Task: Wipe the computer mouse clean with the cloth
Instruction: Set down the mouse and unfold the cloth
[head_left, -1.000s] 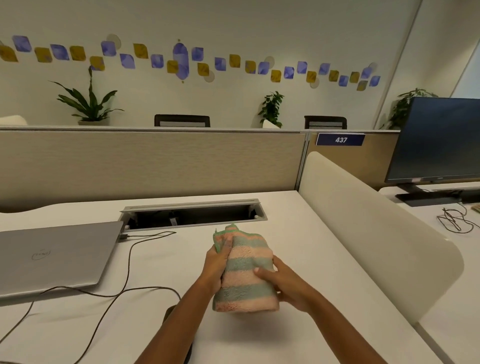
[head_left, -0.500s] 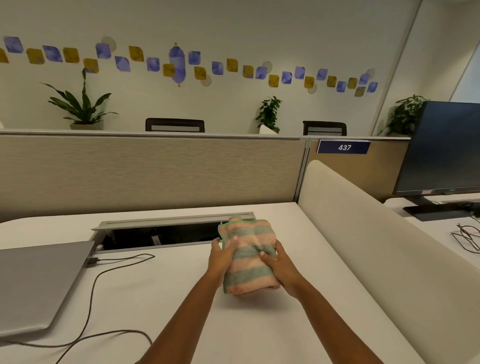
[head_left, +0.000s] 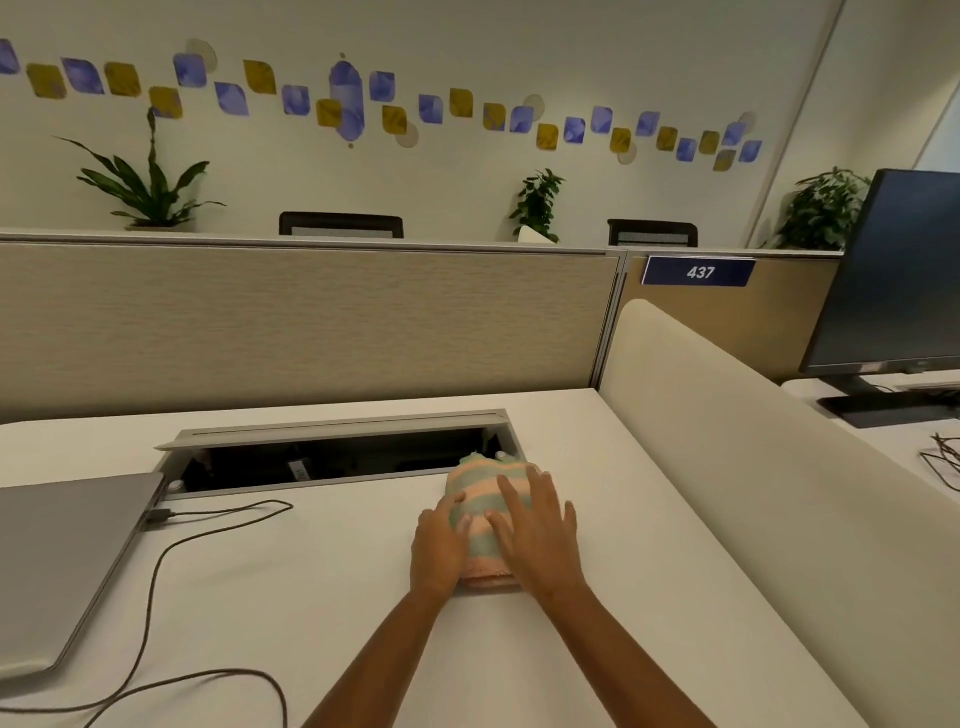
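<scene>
A folded cloth (head_left: 480, 484) with peach and green stripes lies on the white desk (head_left: 337, 597), just in front of the right end of the open cable tray (head_left: 332, 457). My left hand (head_left: 439, 551) cups the cloth's left side with its thumb over the top. Over the cloth's right half my right hand (head_left: 537, 535) lies flat, fingers spread. No computer mouse is in view.
A closed grey laptop (head_left: 62, 561) sits at the left, its black cable (head_left: 156, 571) looping across the desk toward the near edge. A cream side divider (head_left: 753, 467) borders the desk on the right, with a monitor (head_left: 898, 280) beyond it. A beige partition (head_left: 311, 322) stands behind.
Both hands carried the cloth away from me and lowered it onto the desk by the cable tray. The right hand went from gripping it to lying flat on top.
</scene>
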